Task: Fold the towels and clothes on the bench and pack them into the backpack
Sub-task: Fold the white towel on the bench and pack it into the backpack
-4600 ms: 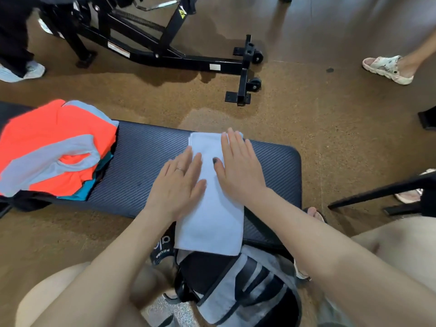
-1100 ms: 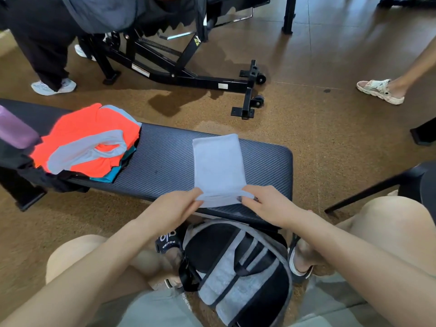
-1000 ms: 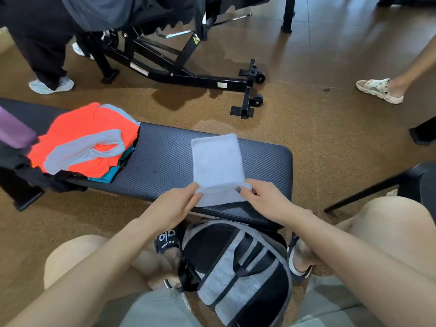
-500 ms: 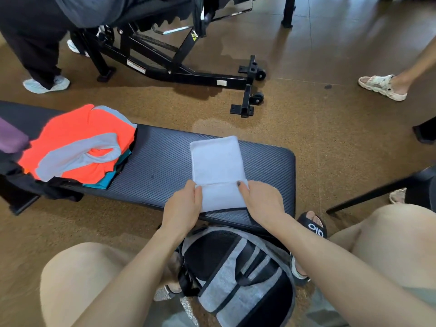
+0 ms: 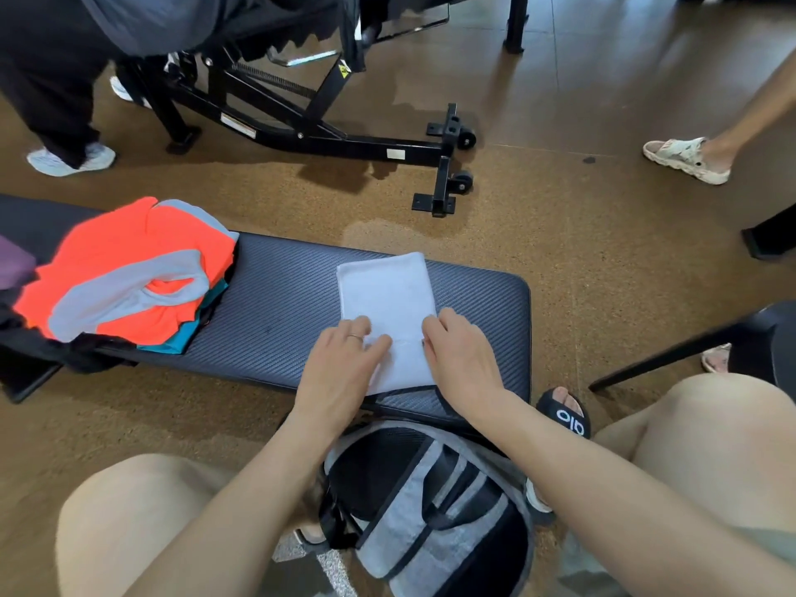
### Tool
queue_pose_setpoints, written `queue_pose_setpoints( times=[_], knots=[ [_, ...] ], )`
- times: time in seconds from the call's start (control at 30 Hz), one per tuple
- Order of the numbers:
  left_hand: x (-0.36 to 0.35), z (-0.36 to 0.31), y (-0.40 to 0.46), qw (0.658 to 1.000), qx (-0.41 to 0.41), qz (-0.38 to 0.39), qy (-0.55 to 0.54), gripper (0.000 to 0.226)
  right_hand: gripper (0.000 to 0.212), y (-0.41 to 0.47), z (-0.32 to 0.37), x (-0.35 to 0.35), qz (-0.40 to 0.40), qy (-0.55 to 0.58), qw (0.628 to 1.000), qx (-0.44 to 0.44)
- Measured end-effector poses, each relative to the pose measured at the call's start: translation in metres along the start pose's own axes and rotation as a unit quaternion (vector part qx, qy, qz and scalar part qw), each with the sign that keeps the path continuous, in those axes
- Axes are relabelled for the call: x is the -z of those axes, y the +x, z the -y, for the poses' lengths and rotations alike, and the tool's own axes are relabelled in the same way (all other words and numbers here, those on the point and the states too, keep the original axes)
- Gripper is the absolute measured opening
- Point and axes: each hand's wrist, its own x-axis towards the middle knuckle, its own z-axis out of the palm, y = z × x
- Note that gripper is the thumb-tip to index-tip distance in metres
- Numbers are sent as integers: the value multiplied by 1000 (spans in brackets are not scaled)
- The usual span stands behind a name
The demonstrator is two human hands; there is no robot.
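White towel (image 5: 387, 295) lies on the bench (image 5: 280, 303), right of the orange clothes pile (image 5: 129, 269). Left hand (image 5: 344, 359) and right hand (image 5: 456, 351) press its near fold flat, fingers extended, gripping nothing. Step: folding towel. Next, likely another fold, then into the backpack (image 5: 430, 501) below.

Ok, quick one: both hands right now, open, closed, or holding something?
Left hand: open, fingers flat, pressing the white towel on the bench.
Right hand: open, resting on the towel's right edge.
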Motion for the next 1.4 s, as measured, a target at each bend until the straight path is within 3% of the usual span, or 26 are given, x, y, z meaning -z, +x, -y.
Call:
queue_pose_setpoints(
  times=[0.07,0.17,0.27,0.43,0.57,0.67,0.77,0.87,1.03,1.2,1.4],
  knots=[
    [3,1,3,998,-65,18,6,30,5,-1,-2,3,-27,-21,999,31],
    [7,3,5,997,-74,37,6,29,22,-9,-6,5,-26,-68,991,109],
    [9,7,4,995,-84,52,17,26,26,-17,-9,6,-35,-49,977,203],
    [6,12,2,995,-91,33,-32,6,58,-23,-20,-1,52,-59,973,216],
    [6,21,-8,990,-116,68,-28,50,61,-12,-28,0,61,-80,970,222],
    [3,28,-14,991,-95,94,-27,52,56,-4,-31,-2,46,-74,965,247],
    [8,29,-12,992,-56,66,-90,32,44,4,-30,1,21,40,982,181],
    [10,32,-13,985,7,35,-168,27,25,12,-30,6,39,191,977,81],
    [1,44,-7,916,145,18,-374,15,27,32,-37,7,55,374,919,-112],
    [-16,47,2,870,223,15,-439,12,15,44,-39,-7,49,394,903,-165],
    [-30,40,10,870,255,-9,-422,32,16,48,-40,-18,28,409,890,-201]
  ],
)
